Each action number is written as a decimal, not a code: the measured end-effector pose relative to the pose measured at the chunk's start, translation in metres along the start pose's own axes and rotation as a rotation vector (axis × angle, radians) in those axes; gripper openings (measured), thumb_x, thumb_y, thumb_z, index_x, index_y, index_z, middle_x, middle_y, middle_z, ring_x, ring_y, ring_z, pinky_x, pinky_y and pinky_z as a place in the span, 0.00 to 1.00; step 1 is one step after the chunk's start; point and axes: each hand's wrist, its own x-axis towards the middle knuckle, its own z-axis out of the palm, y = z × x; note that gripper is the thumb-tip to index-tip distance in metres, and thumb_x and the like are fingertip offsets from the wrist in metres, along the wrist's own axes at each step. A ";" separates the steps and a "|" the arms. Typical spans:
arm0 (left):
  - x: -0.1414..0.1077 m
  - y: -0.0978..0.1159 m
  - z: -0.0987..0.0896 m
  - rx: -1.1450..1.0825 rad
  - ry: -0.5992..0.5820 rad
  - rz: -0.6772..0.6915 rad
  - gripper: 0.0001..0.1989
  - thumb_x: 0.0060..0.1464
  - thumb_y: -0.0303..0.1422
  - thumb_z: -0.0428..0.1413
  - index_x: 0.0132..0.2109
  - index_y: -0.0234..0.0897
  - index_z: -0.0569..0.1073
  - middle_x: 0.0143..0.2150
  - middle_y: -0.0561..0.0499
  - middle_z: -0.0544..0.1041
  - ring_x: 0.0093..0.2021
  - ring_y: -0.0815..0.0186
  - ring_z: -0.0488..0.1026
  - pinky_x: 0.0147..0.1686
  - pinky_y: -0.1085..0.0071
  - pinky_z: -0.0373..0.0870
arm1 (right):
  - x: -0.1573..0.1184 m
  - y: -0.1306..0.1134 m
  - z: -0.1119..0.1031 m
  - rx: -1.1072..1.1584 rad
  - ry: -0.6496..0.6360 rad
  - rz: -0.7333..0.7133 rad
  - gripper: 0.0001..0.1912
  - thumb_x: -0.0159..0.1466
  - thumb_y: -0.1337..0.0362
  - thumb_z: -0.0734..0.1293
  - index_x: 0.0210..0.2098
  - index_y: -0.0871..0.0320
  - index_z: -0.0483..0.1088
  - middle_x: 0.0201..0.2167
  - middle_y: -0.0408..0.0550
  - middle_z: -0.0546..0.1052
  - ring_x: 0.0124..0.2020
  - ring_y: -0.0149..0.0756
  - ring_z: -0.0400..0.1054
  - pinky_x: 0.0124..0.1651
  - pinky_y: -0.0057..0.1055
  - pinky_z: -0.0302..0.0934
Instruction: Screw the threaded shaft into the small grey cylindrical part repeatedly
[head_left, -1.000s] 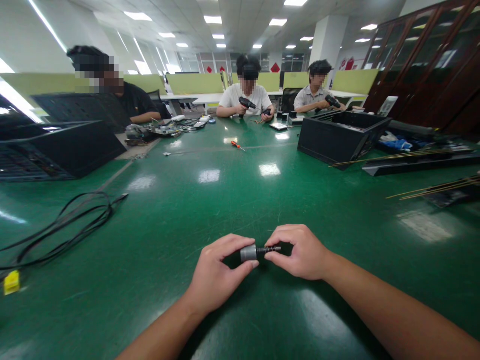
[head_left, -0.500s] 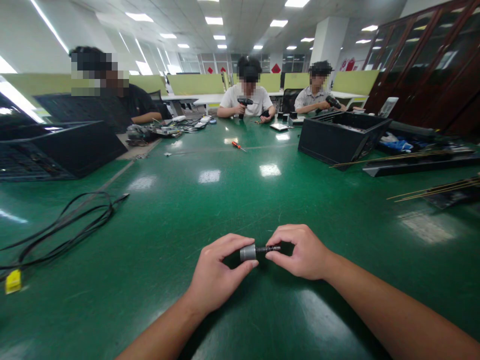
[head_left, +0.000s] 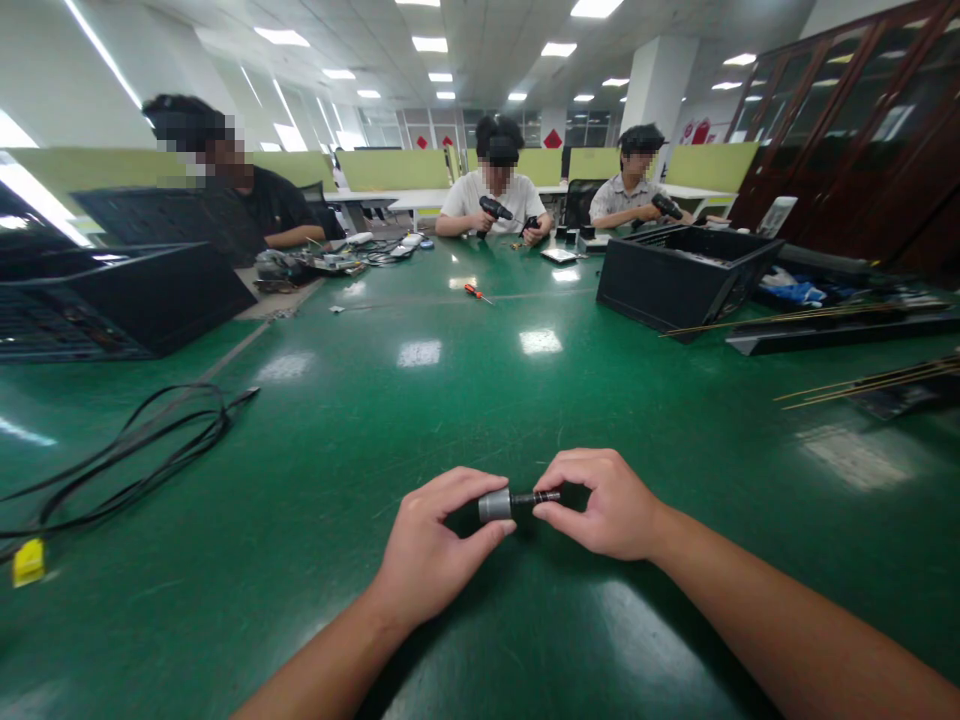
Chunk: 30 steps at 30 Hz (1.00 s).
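Between thumb and fingers, my left hand [head_left: 439, 545] grips the body of a small part: a short grey metal cylinder [head_left: 494, 504] with a thin dark shaft [head_left: 546, 496] out of its right end. The shaft looks ridged, like a thread or a coil; its exact kind I cannot make out. My right hand [head_left: 600, 503] pinches that shaft between thumb and index finger, close to its free tip. The part lies nearly level, just over the green tabletop [head_left: 480, 420]. Both hands are closed on it, a short stretch of shaft showing between them.
An orange screwdriver [head_left: 477, 294] lies farther off. Black cables [head_left: 150, 450] with a yellow tag [head_left: 28, 562] are on the left. Black computer cases [head_left: 667, 280] stand at both sides. Across the table sit three people, one holding a power drill [head_left: 495, 208]. Thin rods [head_left: 870, 385] lie right.
My hands and the part they hold have hardly moved. Across the table, the middle person's drill has tilted down toward the dark object in their other hand.
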 end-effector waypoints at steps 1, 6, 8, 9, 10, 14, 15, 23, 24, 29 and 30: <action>0.000 0.000 0.000 0.000 0.000 0.002 0.13 0.50 0.29 0.66 0.45 0.42 0.80 0.40 0.52 0.81 0.40 0.64 0.78 0.42 0.70 0.72 | 0.000 0.000 0.000 -0.002 -0.001 -0.001 0.03 0.60 0.66 0.72 0.34 0.58 0.76 0.29 0.45 0.79 0.31 0.34 0.73 0.38 0.30 0.64; 0.000 -0.003 0.000 -0.001 -0.006 -0.005 0.14 0.51 0.29 0.66 0.46 0.43 0.80 0.40 0.52 0.81 0.40 0.65 0.78 0.42 0.70 0.72 | 0.000 0.001 0.000 0.000 0.012 -0.006 0.03 0.59 0.67 0.73 0.34 0.58 0.76 0.29 0.44 0.78 0.31 0.34 0.73 0.38 0.30 0.63; 0.000 -0.004 0.000 0.003 -0.003 -0.007 0.13 0.51 0.29 0.66 0.46 0.42 0.80 0.40 0.52 0.81 0.40 0.64 0.78 0.42 0.70 0.72 | 0.000 0.002 0.000 0.001 0.013 -0.009 0.03 0.59 0.67 0.73 0.34 0.58 0.76 0.29 0.44 0.78 0.31 0.34 0.73 0.38 0.29 0.63; -0.001 -0.004 0.000 0.004 -0.001 -0.005 0.13 0.51 0.29 0.66 0.46 0.42 0.80 0.40 0.52 0.81 0.40 0.64 0.78 0.42 0.70 0.72 | 0.000 0.002 0.000 -0.001 0.012 -0.010 0.03 0.59 0.67 0.72 0.34 0.58 0.76 0.29 0.44 0.78 0.32 0.34 0.73 0.38 0.29 0.63; -0.001 -0.004 -0.001 0.004 0.000 -0.001 0.13 0.51 0.29 0.66 0.45 0.42 0.80 0.40 0.52 0.81 0.40 0.64 0.78 0.42 0.70 0.72 | 0.000 0.002 0.000 -0.004 0.011 -0.009 0.03 0.59 0.67 0.72 0.34 0.58 0.76 0.29 0.44 0.78 0.32 0.34 0.73 0.38 0.30 0.63; -0.001 -0.003 -0.001 0.004 -0.002 0.005 0.14 0.51 0.29 0.66 0.46 0.43 0.80 0.41 0.52 0.81 0.40 0.65 0.78 0.42 0.70 0.72 | -0.001 0.002 0.000 -0.007 0.015 -0.003 0.03 0.59 0.67 0.73 0.34 0.57 0.75 0.30 0.43 0.78 0.32 0.33 0.72 0.38 0.29 0.63; -0.001 -0.002 -0.001 0.005 0.000 0.004 0.14 0.51 0.29 0.66 0.46 0.42 0.80 0.41 0.52 0.81 0.40 0.65 0.78 0.42 0.70 0.72 | -0.001 0.002 0.000 -0.007 0.017 -0.001 0.03 0.59 0.68 0.73 0.34 0.57 0.75 0.30 0.43 0.78 0.32 0.33 0.72 0.38 0.29 0.63; 0.000 -0.003 -0.002 0.013 0.004 0.012 0.14 0.51 0.29 0.66 0.46 0.42 0.80 0.40 0.52 0.81 0.40 0.64 0.78 0.42 0.70 0.72 | -0.002 0.002 0.000 -0.007 0.025 -0.002 0.03 0.59 0.68 0.73 0.34 0.57 0.75 0.29 0.43 0.78 0.32 0.34 0.73 0.38 0.30 0.63; 0.000 -0.003 -0.002 0.016 0.005 0.016 0.14 0.51 0.29 0.66 0.46 0.42 0.80 0.41 0.52 0.81 0.40 0.64 0.78 0.42 0.70 0.72 | -0.001 0.002 0.000 -0.006 0.026 -0.003 0.03 0.59 0.68 0.73 0.34 0.57 0.75 0.29 0.43 0.78 0.31 0.34 0.73 0.38 0.30 0.63; 0.000 -0.003 -0.003 0.024 0.010 0.016 0.13 0.52 0.30 0.66 0.46 0.42 0.80 0.41 0.51 0.81 0.40 0.63 0.78 0.42 0.69 0.72 | 0.000 0.001 -0.002 -0.006 0.030 0.002 0.03 0.59 0.68 0.72 0.33 0.57 0.75 0.29 0.43 0.78 0.31 0.33 0.73 0.38 0.30 0.63; 0.000 -0.003 -0.003 0.024 0.010 0.014 0.13 0.52 0.30 0.66 0.46 0.42 0.80 0.41 0.51 0.81 0.41 0.63 0.78 0.42 0.69 0.72 | 0.000 0.001 -0.002 -0.003 0.031 0.003 0.03 0.59 0.68 0.72 0.33 0.57 0.75 0.29 0.43 0.78 0.31 0.33 0.73 0.38 0.30 0.63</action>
